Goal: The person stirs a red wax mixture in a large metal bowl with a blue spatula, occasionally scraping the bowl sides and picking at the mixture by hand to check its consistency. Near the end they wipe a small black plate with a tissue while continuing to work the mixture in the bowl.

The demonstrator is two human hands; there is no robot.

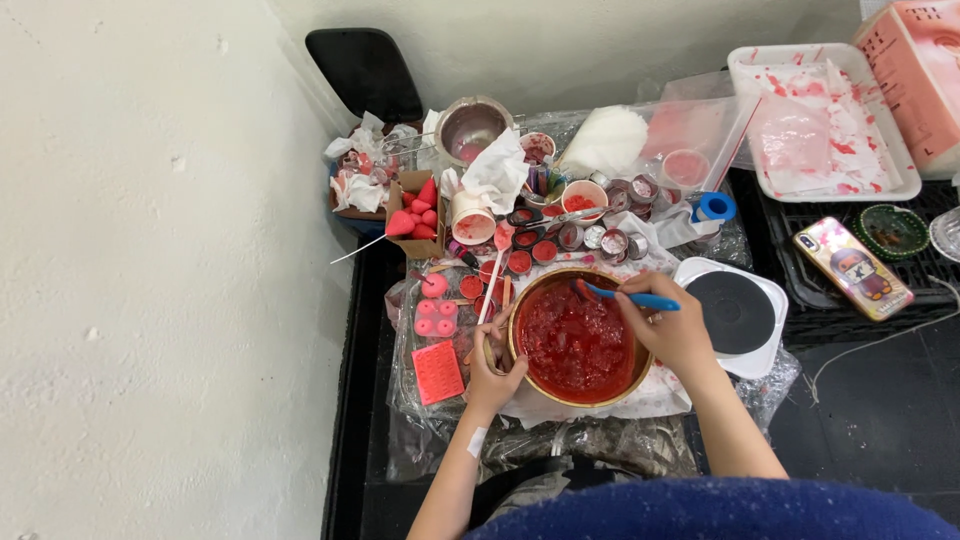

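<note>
Both hands work the pan (pixel 520 300): left hand (pixel 492 378) clasps its rim, right hand (pixel 672 330) grips a blue spatula (pixel 632 297), mid-stir; next, steady scraping.

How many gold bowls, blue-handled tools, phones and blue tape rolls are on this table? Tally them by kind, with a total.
Gold bowl, left hand on its rim: 1
Blue-handled tool, in right hand: 1
Phone: 1
Blue tape roll: 1
Total: 4
</note>
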